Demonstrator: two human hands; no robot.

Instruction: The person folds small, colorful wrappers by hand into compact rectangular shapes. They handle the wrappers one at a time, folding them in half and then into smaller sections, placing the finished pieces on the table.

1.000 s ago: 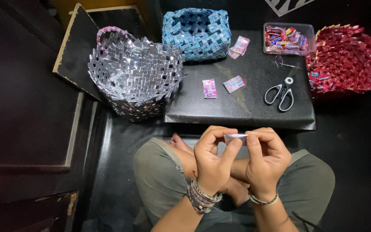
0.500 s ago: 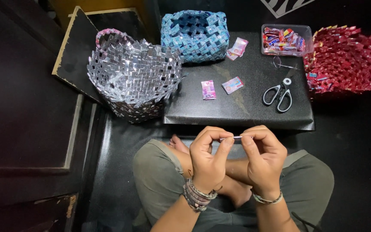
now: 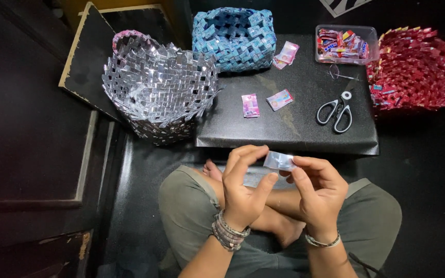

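So, sitting cross-legged on the dark floor, both hands are up over the lap working one small silvery wrapper strip (image 3: 279,160). The left hand (image 3: 244,191) has its thumb and fingertips pinched on the strip's left end, and the right hand (image 3: 318,189) has its fingers closed on the right end from below, so the piece hangs between the two hands, just in front of the low black table's (image 3: 289,139) near edge. It looks flattened and partly folded, but I can't tell how many folds are in it.

As for how far along this is, I'd say it's one link in a long job. On the table there are two small pink folded wrappers (image 3: 250,105) (image 3: 279,99) lying just beside each other, apart from everything else, which look like they're waiting to be worked. A pair of scissors (image 3: 336,109) with grey handles lies to the right of them, untouched, blades pointing away.

Further back, a clear plastic tub (image 3: 344,44) holds a lot of red and pink wrappers, so plenty of raw material is left. Another pink wrapper (image 3: 286,53) leans by the blue woven basket (image 3: 234,36), which looks finished. The silver woven basket (image 3: 158,90) at the left, resting half off the table's corner, has a jagged open rim, so my guess is it isn't done and the silver strip belongs to it. The red woven basket (image 3: 421,67) at the right edge looks similarly ragged on top.
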